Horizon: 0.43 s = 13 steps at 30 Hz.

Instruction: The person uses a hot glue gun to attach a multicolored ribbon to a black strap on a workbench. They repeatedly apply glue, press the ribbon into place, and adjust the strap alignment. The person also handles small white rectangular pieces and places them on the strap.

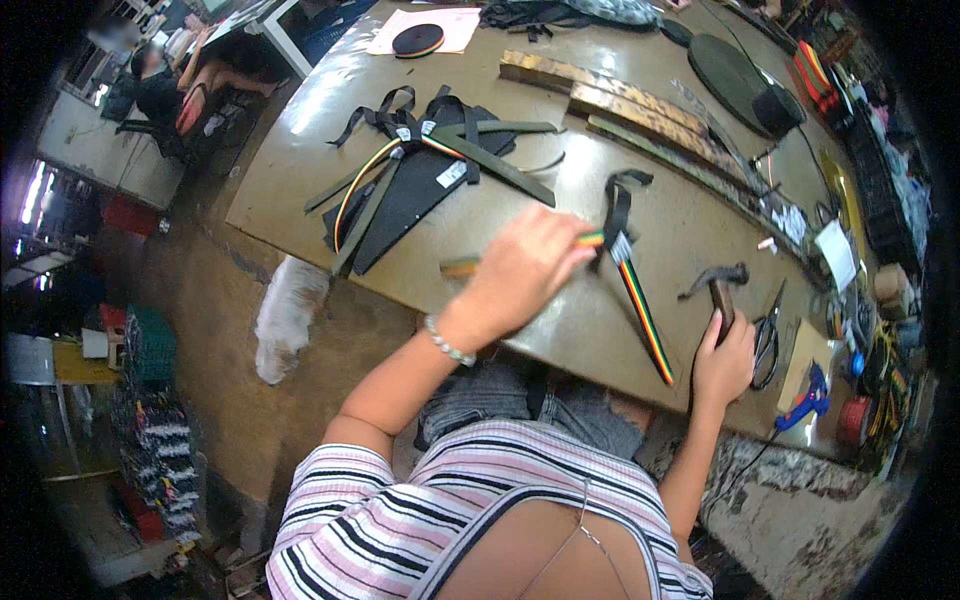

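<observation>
My left hand [530, 270] is closed around a strap striped in red, yellow, green and black; the ends stick out on both sides of the fist, slightly blurred. Just right of it, another length of striped strap [645, 315] slants across the tabletop, a whitish tag at its upper end. A black webbing strap [618, 205] curls above that tag. At the table's near right edge, my right hand [725, 360] grips the wooden handle of a hammer [720, 285], its metal head up and away from me. Scissors [767, 345] with dark handles lie just right of this hand.
Black flat pieces [405, 205] with dark green and striped straps lie at left. Long worn bars [630, 110] cross the back right. A striped-edged roll [418, 40] rests on pink paper; a large dark roll [735, 85] lies far right. A blue glue gun [808, 395] sits near right.
</observation>
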Available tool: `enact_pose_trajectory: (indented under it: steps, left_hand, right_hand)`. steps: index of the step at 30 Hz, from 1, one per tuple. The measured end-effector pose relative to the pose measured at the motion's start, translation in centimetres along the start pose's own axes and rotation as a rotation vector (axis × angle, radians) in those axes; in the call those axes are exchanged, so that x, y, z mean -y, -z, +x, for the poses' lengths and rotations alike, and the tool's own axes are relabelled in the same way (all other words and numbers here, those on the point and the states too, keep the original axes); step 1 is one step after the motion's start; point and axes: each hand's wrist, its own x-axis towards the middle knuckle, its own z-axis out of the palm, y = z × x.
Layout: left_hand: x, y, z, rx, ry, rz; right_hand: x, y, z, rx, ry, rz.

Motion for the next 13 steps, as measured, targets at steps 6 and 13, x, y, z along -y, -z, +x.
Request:
enact_pose_trajectory:
  steps: [6,13]
  left_hand:
    - [9.2,8.4,3.8,-0.255,0.392,0.444]
    - [7.3,11.7,-2.7,-0.066,0.660,0.548]
  right_hand:
    - [1.7,3.0,2.2,0.411,-0.144,0.015]
    - [17.3,9.9,18.8,0.169,0.381,0.700]
